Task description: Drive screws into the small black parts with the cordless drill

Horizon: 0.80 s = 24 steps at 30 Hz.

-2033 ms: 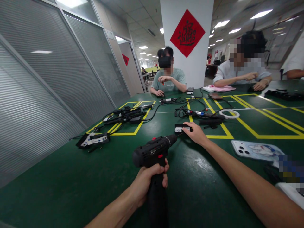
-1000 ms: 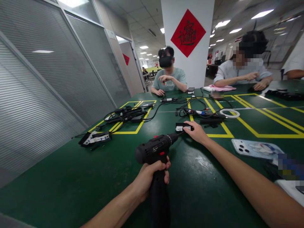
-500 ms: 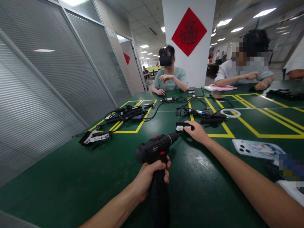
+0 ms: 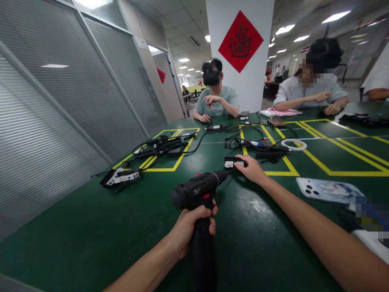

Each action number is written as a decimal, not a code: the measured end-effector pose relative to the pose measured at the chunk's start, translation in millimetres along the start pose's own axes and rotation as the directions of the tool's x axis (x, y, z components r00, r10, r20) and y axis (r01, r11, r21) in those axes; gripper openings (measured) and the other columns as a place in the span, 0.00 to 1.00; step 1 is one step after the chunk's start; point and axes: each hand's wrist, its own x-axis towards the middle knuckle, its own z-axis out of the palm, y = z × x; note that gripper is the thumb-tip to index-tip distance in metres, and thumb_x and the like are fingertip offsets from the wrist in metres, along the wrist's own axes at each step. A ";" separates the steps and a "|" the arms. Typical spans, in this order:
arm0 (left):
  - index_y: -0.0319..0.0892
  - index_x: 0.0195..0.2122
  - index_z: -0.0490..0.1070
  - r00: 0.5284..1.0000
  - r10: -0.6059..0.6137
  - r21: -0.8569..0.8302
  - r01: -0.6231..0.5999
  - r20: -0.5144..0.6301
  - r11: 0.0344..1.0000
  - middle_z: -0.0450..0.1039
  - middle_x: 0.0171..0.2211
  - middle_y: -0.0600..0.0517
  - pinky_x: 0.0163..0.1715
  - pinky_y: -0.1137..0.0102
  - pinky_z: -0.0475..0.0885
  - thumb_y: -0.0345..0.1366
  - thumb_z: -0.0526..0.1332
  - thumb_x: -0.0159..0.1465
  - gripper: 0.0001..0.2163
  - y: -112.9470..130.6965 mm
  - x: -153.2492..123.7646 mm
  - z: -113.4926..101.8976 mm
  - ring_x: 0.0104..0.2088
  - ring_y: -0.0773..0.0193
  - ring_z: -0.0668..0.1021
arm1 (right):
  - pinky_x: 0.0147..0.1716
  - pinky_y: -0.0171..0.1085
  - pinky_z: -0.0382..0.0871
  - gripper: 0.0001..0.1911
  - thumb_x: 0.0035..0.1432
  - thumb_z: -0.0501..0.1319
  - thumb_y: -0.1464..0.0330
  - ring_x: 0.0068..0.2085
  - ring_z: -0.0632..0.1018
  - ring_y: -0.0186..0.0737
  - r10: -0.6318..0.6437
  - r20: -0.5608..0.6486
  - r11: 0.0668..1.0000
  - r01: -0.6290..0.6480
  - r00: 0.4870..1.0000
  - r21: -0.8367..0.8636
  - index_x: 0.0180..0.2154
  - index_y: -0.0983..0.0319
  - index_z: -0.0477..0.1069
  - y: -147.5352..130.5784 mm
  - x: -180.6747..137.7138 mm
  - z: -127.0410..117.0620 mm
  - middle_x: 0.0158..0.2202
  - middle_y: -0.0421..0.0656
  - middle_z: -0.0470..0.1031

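Observation:
My left hand (image 4: 194, 223) is wrapped round the grip of a black cordless drill (image 4: 197, 190) with red buttons. The drill's chuck points away and to the right, and a thin bit runs from it toward a small black block with a white label (image 4: 230, 164). My right hand (image 4: 249, 168) is closed on the right end of that block, fingers over its top, on the green tabletop (image 4: 146, 235). Whether the bit's tip touches the block or only lies close to it, I cannot tell.
Tangled black cables (image 4: 164, 146) lie at left, near a black-and-white part (image 4: 120, 177). Beyond my right hand are a pen-like tool (image 4: 258, 144) and a white ring (image 4: 294, 144). A phone (image 4: 330, 188) rests at right. Two people (image 4: 217, 99) (image 4: 310, 93) sit across the table.
Almost nothing differs; the whole view has shifted very slightly to the left. Both hands keep their hold on the drill and the block.

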 end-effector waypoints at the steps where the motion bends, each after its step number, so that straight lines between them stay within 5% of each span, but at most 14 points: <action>1: 0.37 0.39 0.66 1.000 -0.001 -0.001 0.001 -0.004 1.000 0.66 0.32 0.51 0.25 0.70 0.66 0.31 0.55 0.56 0.10 0.1 0.0 0.1 0.19 0.71 0.69 | 0.43 0.38 0.66 0.19 0.55 0.57 0.60 0.41 0.74 0.42 -0.002 0.002 1.000 0.002 1.000 -0.001 0.48 0.59 0.71 -0.4 0.0 -0.3 0.41 0.45 0.72; 24: 0.37 0.39 0.67 1.000 -0.007 -0.007 0.006 -0.019 1.000 0.67 0.30 0.52 0.25 0.70 0.66 0.32 0.57 0.55 0.10 1.0 -0.2 0.1 0.19 0.71 0.69 | 0.44 0.39 0.66 0.19 0.54 0.58 0.60 0.41 0.75 0.42 0.004 -0.004 1.000 -0.004 1.000 0.005 0.47 0.59 0.71 -1.9 0.1 -0.7 0.41 0.45 0.73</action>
